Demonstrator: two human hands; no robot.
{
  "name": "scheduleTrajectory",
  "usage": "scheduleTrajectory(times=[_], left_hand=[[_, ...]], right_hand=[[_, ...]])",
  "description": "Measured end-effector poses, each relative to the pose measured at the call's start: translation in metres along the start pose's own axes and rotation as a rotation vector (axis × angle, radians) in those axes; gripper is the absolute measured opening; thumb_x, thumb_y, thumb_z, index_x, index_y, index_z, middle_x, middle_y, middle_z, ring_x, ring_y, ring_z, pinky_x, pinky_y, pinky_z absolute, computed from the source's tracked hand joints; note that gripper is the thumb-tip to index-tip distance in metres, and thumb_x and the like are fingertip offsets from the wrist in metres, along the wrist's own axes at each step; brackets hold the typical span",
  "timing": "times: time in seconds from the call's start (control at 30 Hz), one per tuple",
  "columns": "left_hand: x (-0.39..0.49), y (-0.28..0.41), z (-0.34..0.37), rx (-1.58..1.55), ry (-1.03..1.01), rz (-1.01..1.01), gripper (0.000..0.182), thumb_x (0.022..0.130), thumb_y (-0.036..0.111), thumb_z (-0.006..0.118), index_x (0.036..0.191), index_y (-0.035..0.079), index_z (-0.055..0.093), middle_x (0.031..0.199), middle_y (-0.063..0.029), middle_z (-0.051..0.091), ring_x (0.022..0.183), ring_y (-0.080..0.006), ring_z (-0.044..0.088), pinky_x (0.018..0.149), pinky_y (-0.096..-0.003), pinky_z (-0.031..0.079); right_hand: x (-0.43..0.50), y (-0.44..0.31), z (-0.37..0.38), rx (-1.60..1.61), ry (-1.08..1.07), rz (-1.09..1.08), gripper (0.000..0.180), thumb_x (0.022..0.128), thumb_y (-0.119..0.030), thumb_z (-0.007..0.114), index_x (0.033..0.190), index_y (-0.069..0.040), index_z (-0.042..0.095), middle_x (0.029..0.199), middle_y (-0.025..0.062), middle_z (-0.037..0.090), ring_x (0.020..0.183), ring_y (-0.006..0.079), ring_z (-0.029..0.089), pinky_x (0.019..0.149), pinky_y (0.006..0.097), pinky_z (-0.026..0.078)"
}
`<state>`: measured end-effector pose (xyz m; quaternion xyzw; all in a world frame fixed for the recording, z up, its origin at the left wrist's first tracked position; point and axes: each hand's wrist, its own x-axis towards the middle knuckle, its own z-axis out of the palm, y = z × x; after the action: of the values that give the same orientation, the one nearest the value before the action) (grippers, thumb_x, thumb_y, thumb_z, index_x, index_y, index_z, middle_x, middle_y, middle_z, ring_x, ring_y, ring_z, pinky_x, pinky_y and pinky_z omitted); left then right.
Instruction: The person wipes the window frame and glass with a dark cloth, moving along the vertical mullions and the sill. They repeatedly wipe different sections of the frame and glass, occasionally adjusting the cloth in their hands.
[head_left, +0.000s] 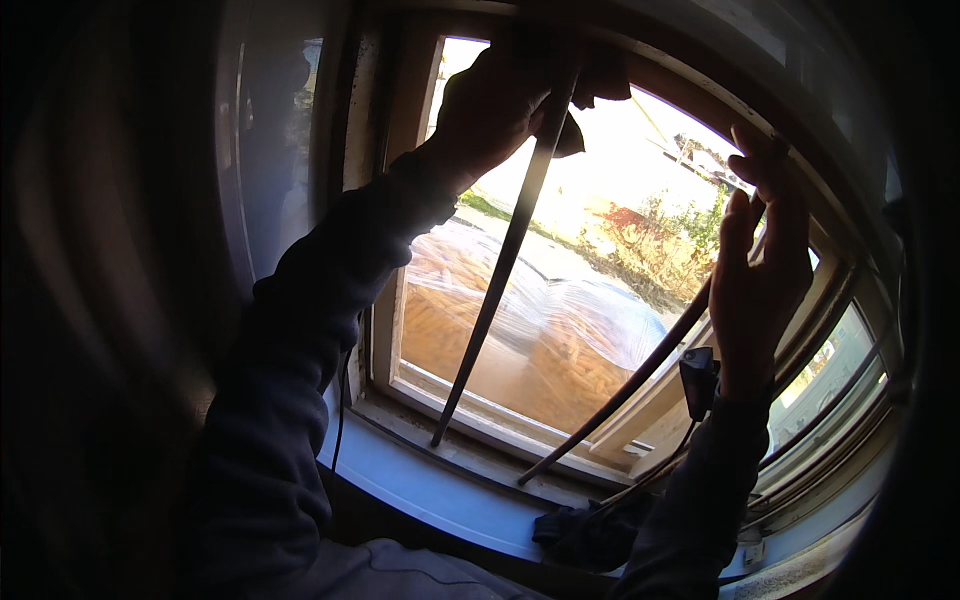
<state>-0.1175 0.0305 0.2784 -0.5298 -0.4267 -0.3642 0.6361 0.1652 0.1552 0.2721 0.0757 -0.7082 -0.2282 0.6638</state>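
Note:
A framed glass window pane (570, 225) fills the middle of the view, with metal bars on the near side. My left hand (495, 112) is raised to the pane's upper part, beside the left bar (510, 247), and holds a dark cloth (570, 139) whose edges stick out past the bar. Shadow hides most of its fingers. My right hand (765, 255) is raised at the right side of the window with its fingers apart, next to the right bar (637, 375); it holds nothing that I can see. Whether it touches the frame or bar I cannot tell.
A white windowsill (427, 487) runs below, with a dark bundled fabric (592, 532) on it. A small dark device (697, 382) with a cable is at my right wrist. Another window section (825, 390) stands at the right. Outside lie plastic-wrapped stacks (577, 352) and shrubs.

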Motion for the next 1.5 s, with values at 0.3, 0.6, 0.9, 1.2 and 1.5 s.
scheduleTrajectory(times=[0.3, 0.6, 0.9, 1.2, 1.5], left_hand=[[-0.003, -0.019, -0.025, -0.154, -0.033, -0.170, 0.025, 0.103, 0.025, 0.069, 0.126, 0.016, 0.068, 0.101, -0.0050, 0.074, 0.089, -0.0148, 0.074, 0.075, -0.0301, 0.062], [-0.006, -0.010, -0.025, -0.115, -0.015, -0.244, 0.016, 0.107, 0.014, 0.061, 0.119, 0.004, 0.063, 0.090, -0.0073, 0.076, 0.074, -0.0145, 0.073, 0.061, -0.0288, 0.057], [-0.012, 0.000, 0.003, 0.051, -0.109, -0.018, 0.045, 0.099, 0.014, 0.073, 0.142, 0.010, 0.058, 0.113, -0.0097, 0.073, 0.090, -0.0240, 0.076, 0.072, -0.0303, 0.065], [-0.020, -0.030, -0.039, -0.116, -0.100, -0.328, 0.040, 0.105, 0.010, 0.065, 0.143, 0.007, 0.057, 0.112, -0.0106, 0.076, 0.093, -0.0157, 0.074, 0.075, -0.0311, 0.062], [0.001, 0.002, -0.012, 0.095, -0.337, -0.039, 0.045, 0.096, 0.024, 0.077, 0.138, 0.017, 0.064, 0.108, -0.0091, 0.070, 0.080, -0.0210, 0.074, 0.068, -0.0312, 0.062]], right_hand=[[-0.056, -0.004, 0.024, 0.141, 0.056, 0.470, 0.060, 0.106, -0.028, 0.056, 0.159, -0.007, 0.038, 0.155, 0.0256, 0.050, 0.134, 0.0393, 0.060, 0.108, 0.0510, 0.054], [-0.057, 0.001, 0.044, 0.132, 0.166, 0.397, 0.058, 0.105, -0.017, 0.049, 0.159, -0.001, 0.035, 0.140, 0.0283, 0.061, 0.126, 0.0390, 0.065, 0.104, 0.0482, 0.055], [-0.061, 0.004, 0.046, 0.022, 0.173, 0.379, 0.057, 0.108, -0.023, 0.050, 0.161, -0.007, 0.036, 0.142, 0.0195, 0.064, 0.114, 0.0281, 0.070, 0.092, 0.0403, 0.060], [-0.062, 0.000, 0.042, 0.057, 0.161, 0.363, 0.058, 0.106, -0.016, 0.049, 0.161, -0.004, 0.035, 0.141, 0.0245, 0.063, 0.129, 0.0372, 0.064, 0.106, 0.0491, 0.056], [-0.062, 0.003, 0.044, 0.076, 0.194, 0.314, 0.058, 0.106, -0.016, 0.047, 0.162, -0.004, 0.034, 0.136, 0.0253, 0.063, 0.124, 0.0375, 0.066, 0.105, 0.0485, 0.056]])
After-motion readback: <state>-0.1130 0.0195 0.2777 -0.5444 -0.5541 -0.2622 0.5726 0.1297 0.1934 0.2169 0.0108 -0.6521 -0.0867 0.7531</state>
